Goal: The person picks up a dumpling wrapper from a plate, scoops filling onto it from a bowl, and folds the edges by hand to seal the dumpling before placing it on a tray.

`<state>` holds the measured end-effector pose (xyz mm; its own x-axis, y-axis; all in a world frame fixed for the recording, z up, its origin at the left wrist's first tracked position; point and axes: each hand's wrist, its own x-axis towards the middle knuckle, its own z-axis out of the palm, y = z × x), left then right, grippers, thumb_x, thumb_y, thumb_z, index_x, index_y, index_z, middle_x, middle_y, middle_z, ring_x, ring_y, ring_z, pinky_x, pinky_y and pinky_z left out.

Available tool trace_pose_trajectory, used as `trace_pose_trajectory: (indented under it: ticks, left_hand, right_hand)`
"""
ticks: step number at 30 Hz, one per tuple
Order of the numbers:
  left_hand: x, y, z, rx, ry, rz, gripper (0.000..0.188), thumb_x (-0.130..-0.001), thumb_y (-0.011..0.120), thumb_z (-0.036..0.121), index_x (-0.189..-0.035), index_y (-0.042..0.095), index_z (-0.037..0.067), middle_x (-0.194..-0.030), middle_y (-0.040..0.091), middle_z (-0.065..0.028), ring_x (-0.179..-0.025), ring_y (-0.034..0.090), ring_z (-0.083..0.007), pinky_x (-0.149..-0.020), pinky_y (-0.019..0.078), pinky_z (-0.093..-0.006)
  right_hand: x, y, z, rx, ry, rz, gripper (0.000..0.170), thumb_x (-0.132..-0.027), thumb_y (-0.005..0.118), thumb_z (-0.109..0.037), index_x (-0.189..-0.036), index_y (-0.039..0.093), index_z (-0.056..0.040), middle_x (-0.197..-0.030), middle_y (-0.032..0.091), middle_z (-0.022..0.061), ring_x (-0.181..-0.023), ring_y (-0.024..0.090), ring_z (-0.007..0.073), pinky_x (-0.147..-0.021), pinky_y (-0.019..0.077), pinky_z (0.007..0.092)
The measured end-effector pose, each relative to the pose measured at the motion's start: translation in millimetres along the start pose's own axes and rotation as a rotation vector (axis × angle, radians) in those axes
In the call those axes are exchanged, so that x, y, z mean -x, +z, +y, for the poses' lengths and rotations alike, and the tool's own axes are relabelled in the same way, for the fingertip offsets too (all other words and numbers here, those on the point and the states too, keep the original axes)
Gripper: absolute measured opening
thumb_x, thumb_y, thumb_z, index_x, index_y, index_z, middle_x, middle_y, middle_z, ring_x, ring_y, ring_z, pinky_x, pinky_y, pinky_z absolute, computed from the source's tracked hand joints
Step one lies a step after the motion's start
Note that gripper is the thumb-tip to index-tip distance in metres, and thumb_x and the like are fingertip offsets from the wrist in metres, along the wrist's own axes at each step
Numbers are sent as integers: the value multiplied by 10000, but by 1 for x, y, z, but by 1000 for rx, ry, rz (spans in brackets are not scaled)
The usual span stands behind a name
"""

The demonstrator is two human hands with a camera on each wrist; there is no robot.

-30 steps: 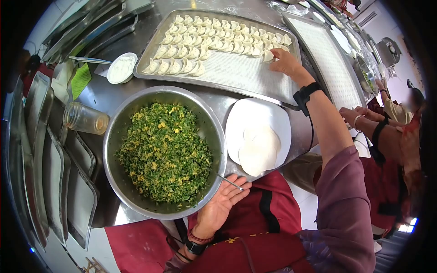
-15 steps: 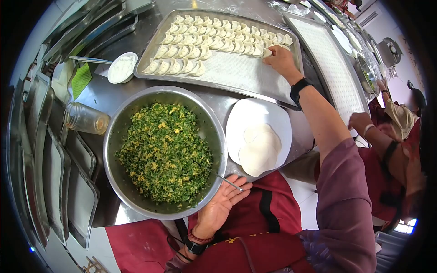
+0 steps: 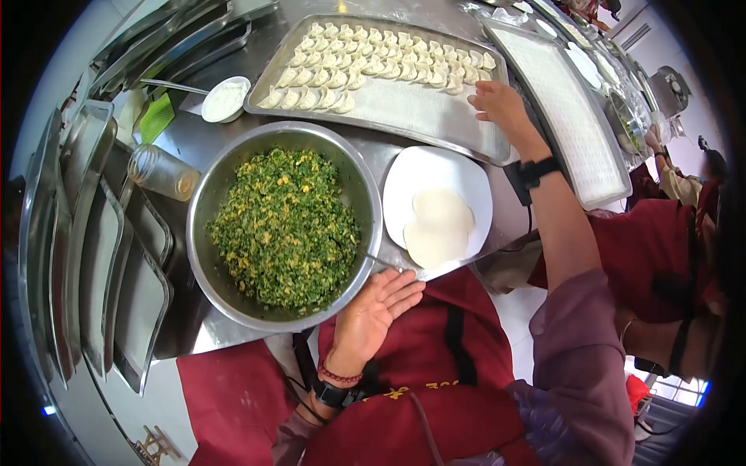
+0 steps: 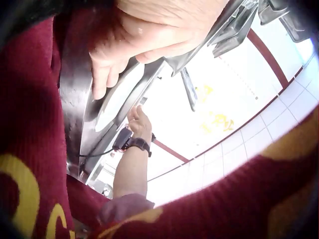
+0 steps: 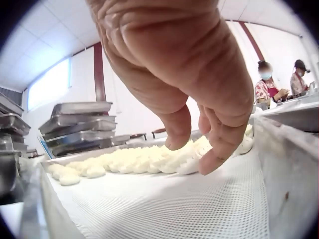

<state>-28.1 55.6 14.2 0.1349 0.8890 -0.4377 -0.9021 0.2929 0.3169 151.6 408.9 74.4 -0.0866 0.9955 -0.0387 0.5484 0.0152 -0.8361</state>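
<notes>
Rows of pale dumplings (image 3: 365,58) cover the back and left of a metal tray (image 3: 420,116) lined with white mesh. Over the tray's right part hangs my right hand (image 3: 505,113), fingers apart and holding nothing; the right wrist view shows this hand (image 5: 184,74) above the mesh beside the dumplings (image 5: 149,159). My left hand (image 3: 369,314) lies palm up with fingers extended by the rim of a steel bowl (image 3: 203,268) of chopped green and yellow filling (image 3: 284,229). A thin metal handle (image 3: 385,264) reaches from the bowl to its fingertips. Round wrappers (image 3: 439,229) lie on a white plate (image 3: 396,186).
A jar (image 3: 163,172) lies tilted left of the bowl, near a small bowl of white powder (image 3: 225,99). Empty trays (image 3: 140,311) stand stacked at the far left. Another mesh-lined tray (image 3: 559,101) lies at the right, with other people beyond.
My right hand has let go of a dumpling at the row's end and moved right, fingers spreading. The head view has shifted slightly. My left hand stays palm up by the bowl.
</notes>
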Motion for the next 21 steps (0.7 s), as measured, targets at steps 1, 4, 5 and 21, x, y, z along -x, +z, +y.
trace_pose_trajectory:
  ticks: [1,4,5,21]
  left_hand:
    - [-1,-2,-2,22,4,-7,432,-984,528,298,-1240,513,-50,-1296,537,-286,-1231,520,-424,-1077,402,-520]
    - [0,-4,-3,1,12,-48,427,-1015,448,278,-1286,506,-47,-1348,513,-266,-1296,458,-421,-1125,337,-523]
    - [1,-3,-4,-5,15,-25,428,-1016,447,273,-1287,502,-54,-1348,513,-267,-1295,458,-419,-1128,337,-519]
    - [11,12,-22,-71,49,-4,511,-975,524,212,-1343,385,-113,-1347,472,-303,-1253,484,-448,-1088,385,-527]
  right_hand:
    - [17,-2,-2,-39,-37,1,465,-837,712,-141,-1240,578,48,-1149,643,143,-910,659,202,-749,558,295]
    - [71,-2,-5,-167,-140,-14,393,-878,665,-147,-1211,601,51,-1118,660,127,-919,648,178,-780,539,278]
    - [95,1,-6,-220,-160,-26,370,-886,655,-147,-1197,612,50,-1110,667,122,-921,645,168,-790,531,273]
    - [237,48,36,261,-714,-98,242,-750,768,-144,-971,707,-68,-1161,669,81,-1211,540,285,-965,417,392]
